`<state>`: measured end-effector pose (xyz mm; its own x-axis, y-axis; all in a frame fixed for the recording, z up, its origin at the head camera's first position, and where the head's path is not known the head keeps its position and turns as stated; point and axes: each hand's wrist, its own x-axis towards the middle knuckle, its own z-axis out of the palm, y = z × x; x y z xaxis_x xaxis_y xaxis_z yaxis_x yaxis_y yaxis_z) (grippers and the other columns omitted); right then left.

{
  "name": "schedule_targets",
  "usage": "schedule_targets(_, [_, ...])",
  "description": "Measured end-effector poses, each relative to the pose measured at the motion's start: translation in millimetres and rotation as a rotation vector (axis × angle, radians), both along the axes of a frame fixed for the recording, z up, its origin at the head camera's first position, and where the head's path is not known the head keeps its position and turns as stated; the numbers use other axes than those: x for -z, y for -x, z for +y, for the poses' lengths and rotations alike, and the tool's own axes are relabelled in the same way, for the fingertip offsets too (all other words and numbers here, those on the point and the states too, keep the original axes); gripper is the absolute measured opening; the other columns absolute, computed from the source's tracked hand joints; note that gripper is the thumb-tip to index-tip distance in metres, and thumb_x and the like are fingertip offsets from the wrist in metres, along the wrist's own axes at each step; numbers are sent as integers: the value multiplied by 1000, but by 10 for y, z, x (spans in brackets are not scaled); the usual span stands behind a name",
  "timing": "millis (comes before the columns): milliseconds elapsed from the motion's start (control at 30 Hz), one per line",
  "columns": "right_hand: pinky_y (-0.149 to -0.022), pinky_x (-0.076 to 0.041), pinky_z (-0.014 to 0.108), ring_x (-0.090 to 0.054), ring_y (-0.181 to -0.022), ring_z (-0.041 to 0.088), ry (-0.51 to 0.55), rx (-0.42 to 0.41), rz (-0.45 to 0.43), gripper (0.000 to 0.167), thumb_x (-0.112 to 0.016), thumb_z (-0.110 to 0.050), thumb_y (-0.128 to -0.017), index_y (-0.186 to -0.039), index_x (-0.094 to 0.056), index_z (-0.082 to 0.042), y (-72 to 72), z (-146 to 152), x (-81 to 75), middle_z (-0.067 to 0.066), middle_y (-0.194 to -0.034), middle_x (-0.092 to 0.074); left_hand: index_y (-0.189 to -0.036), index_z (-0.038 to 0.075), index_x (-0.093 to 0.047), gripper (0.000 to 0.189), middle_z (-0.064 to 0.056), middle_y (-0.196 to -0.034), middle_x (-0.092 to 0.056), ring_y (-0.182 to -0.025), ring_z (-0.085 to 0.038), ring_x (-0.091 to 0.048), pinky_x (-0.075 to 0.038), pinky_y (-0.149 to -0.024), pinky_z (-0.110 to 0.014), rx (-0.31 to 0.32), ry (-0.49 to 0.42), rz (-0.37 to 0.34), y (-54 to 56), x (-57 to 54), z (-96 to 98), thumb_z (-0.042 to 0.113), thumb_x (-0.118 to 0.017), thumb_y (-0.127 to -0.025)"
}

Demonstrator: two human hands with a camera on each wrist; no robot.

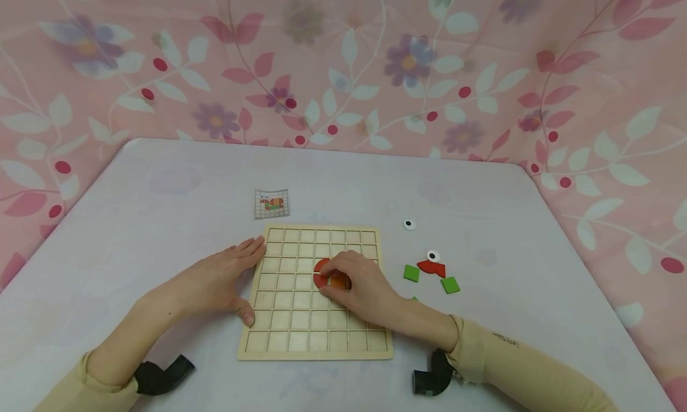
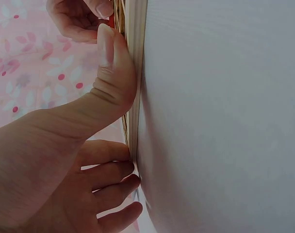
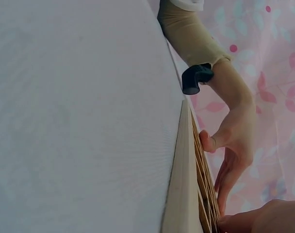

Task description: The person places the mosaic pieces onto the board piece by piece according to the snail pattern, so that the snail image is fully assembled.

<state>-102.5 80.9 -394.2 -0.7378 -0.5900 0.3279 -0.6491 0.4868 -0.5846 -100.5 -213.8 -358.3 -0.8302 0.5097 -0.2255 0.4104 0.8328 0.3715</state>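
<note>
A wooden grid board [image 1: 279, 319] lies flat on the table. My left hand [image 1: 217, 278] rests against its left edge, fingers extended at the upper part and thumb lower down; the left wrist view shows the thumb [image 2: 111, 80] on the board's rim. Over the right half of the board, my right hand [image 1: 365, 284] pinches a small red curved piece [image 1: 320, 280] between thumb and fingers. Another red curved piece [image 1: 322, 264] sits just above it. An orange piece [image 1: 338, 280] lies beneath the right hand, partly hidden.
Right of the board lie green squares [image 1: 411, 273], red pieces [image 1: 432, 268] and two eye discs [image 1: 409, 225]. A small picture card [image 1: 272, 204] with a coloured grid figure lies behind the board. A floral curtain [image 1: 343, 60] hangs beyond the table [image 1: 161, 221].
</note>
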Motion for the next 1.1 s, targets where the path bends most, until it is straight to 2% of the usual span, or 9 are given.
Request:
schedule_targets(200, [-74,-48,22,-57,-87,12,4,9,7,17,-78,-15,-87,-102,-71,-14,2,-8,17,-5,-98,-67,-151,-8,-34,131,-23,-162,-25,-149,-43,-25,-27,-119,-59,3,-3,1,-1,0,-5,64,-83,-53])
schedule_targets(567, [-81,-51,26,-58,-96,12,5,29,-12,21,-77,-13,-88,-108,-71,-15,-21,52,13,-5,-106,-68,-151,-7,-34,131,-23,-162,-24,-149,-44,-25,-27,-119,-59,-2,-4,-7,-6,-7,-1,64,-84,-53])
schedule_targets(867, [-85,-52,28,-58,-98,12,47,69,-25,27,-78,-11,-85,-110,-70,-13,-80,436,20,-4,-106,-69,-151,-9,-34,132,-24,-161,-25,-148,-44,-25,-25,-119,-60,11,6,11,2,-17,3,65,-83,-53])
schedule_targets(967, [-87,-53,28,-60,-101,12,55,100,2,29,-79,-10,-84,-111,-70,-13,-94,603,43,-4,-108,-69,-150,-9,-34,132,-25,-161,-26,-148,-44,-26,-25,-119,-59,10,7,10,2,-22,7,65,-84,-53])
schedule_targets(1100, [-82,-54,26,-60,-97,13,70,152,46,31,-80,-7,-82,-111,-69,-12,-100,841,90,-4,-107,-68,-150,-9,-34,132,-25,-161,-25,-148,-44,-26,-26,-119,-59,10,8,6,1,-22,13,64,-83,-53])
